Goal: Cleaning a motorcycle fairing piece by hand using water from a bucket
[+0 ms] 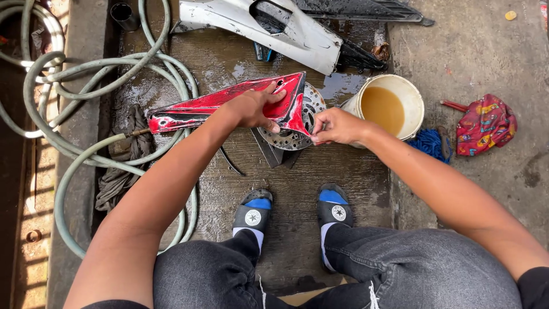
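My left hand [255,109] grips a long red motorcycle body panel [214,106], wet and soapy, holding it near its wide right end. My right hand [336,126] pinches the panel's lower right tip, fingers closed on its edge. Under the panel lies a round metal brake disc [297,134] on the wet concrete. My two feet in black and blue shoes [254,212] stand just below.
A white bucket [412,97] of brownish water stands right of my right hand. A white body panel [274,26] lies at the top. A green hose [86,86] coils at left beside a dark rag [123,166]. A red cloth [485,126] and blue cloth [432,143] lie right.
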